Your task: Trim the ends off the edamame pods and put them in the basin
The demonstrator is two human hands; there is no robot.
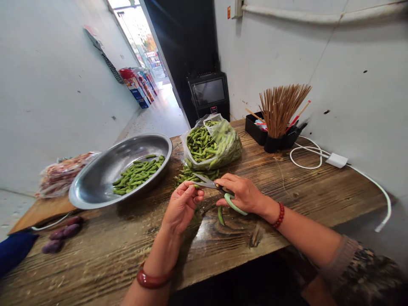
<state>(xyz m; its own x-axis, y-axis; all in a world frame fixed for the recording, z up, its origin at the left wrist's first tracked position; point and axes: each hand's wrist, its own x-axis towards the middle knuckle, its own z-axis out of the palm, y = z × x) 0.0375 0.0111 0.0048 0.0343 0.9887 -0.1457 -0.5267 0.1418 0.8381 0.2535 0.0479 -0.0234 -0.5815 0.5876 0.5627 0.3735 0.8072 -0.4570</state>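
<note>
My left hand (184, 205) pinches a green edamame pod (196, 186), most of it hidden by the fingers. Scissors (236, 204) with mint-green handles are gripped in my right hand (244, 193), their parted blades at the pod. Below the scissors a single loose pod (221, 216) lies on the wooden table. Just beyond my hands is a small heap of pods (181, 175), in front of a clear plastic bag (234, 148) full of them. To the left, a wide steel basin (105, 163) holds a layer of pods on its right side.
A black holder (273, 144) with many thin brown sticks (280, 110) stands at the back right, near a white cable (306, 167). Several purple oval items (60, 233) and a bag of reddish, meat-like pieces (65, 174) lie at the left. Walls border both sides.
</note>
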